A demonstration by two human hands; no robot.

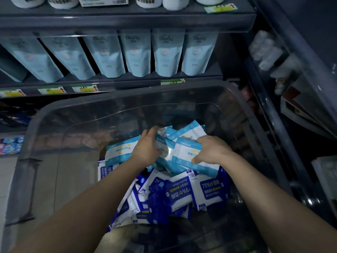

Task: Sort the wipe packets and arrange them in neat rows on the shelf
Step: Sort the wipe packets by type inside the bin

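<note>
Gathering is the step in hand — both hands reach into the clear plastic bin point(45, 114), left hand point(145, 148) and right hand point(209, 150) pressing a bunch of light-blue wipe packets point(184, 152) between them, above dark-blue alcohol wipes point(178, 192). Next, probably: lift the bunch squarely to the shelf point(127, 82).

Both hands reach into a clear bin point(76, 125) — left hand point(145, 148) and right hand point(212, 149) grab light-blue wipe packets point(182, 154) above dark-blue ones point(178, 192).
</note>
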